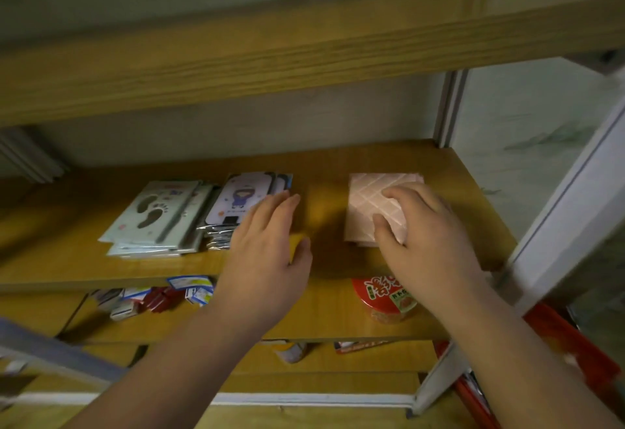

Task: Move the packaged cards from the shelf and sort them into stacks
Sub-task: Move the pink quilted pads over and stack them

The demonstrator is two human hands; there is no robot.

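Note:
Three stacks of packaged cards lie on the wooden shelf (324,164). A pale green footprint stack (152,215) lies at the left. Beside it sits a lilac stack with a cartoon figure (240,198). A pink quilted stack (372,202) lies at the right. My left hand (263,252) hovers with straight fingers at the right edge of the lilac stack, its fingertips over that stack's corner. My right hand (429,232) rests on the pink stack, fingers curled over its near right corner, thumb against its front edge.
An upper shelf board (304,43) overhangs close above. On the lower shelf stand a red-lidded tub (382,296) and small blue and red packets (162,293). A white frame post (568,212) borders the right side.

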